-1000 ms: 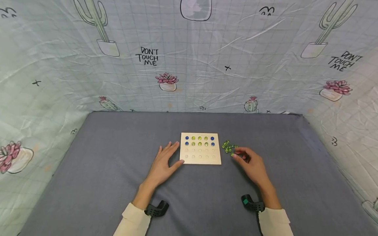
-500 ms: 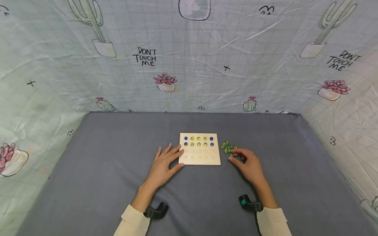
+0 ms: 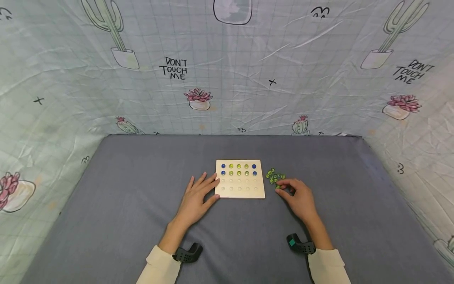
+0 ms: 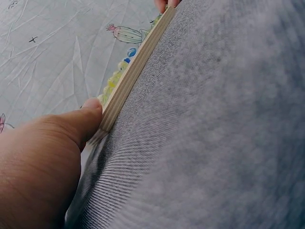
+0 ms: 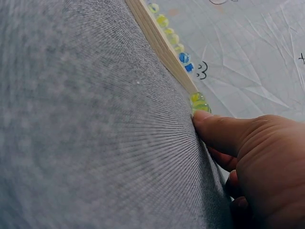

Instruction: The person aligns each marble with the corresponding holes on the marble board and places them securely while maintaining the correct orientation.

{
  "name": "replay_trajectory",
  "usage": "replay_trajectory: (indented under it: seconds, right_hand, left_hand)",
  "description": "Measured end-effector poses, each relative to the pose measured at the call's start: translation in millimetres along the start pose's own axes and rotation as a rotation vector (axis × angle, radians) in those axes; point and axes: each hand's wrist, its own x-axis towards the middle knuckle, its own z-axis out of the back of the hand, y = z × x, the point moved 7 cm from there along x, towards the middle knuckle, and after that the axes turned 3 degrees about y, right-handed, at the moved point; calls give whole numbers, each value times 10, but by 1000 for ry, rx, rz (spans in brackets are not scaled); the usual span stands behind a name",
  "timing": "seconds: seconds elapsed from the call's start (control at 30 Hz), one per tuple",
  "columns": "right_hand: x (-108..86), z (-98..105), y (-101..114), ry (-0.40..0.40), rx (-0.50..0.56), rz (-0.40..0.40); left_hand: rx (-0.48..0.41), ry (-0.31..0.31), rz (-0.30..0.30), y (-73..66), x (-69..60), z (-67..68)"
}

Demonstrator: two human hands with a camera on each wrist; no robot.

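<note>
A person sat or stood close to the grey surface, arms reaching in from either side of a pale wooden board that lay flat near the middle. The left hand had its fingers spread, with the thumb and some fingertips resting against the board's left side, so I took it to be steadying the wood. The right hand was bent over the loose pile of green marbles just beyond the board's right edge, and its thumb and forefinger were pinching a single marble on the near side of that heap.

The board's two far rows were full, with blue marbles at both ends of each row and yellow-green marbles between them. The two near rows showed bare hollows.

From where I stood, the step in hand looked to be taking one marble out of the heap, with about half of the board filled. The next move seemed to call for a snug pinch and a clean lift, gentle enough that the neighbouring marbles wouldn't roll off, while the board was held still.
</note>
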Motion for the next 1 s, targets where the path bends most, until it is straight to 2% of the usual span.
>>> replay_trajectory:
  seconds: [0.57, 1.0]
  right_hand:
    - [-4, -24, 28, -28, -53, -20]
    - [41, -49, 165, -28, 74, -32]
  left_hand:
    - [-3, 0, 17, 22, -9, -11]
    - [13, 1, 20, 26, -7, -12]
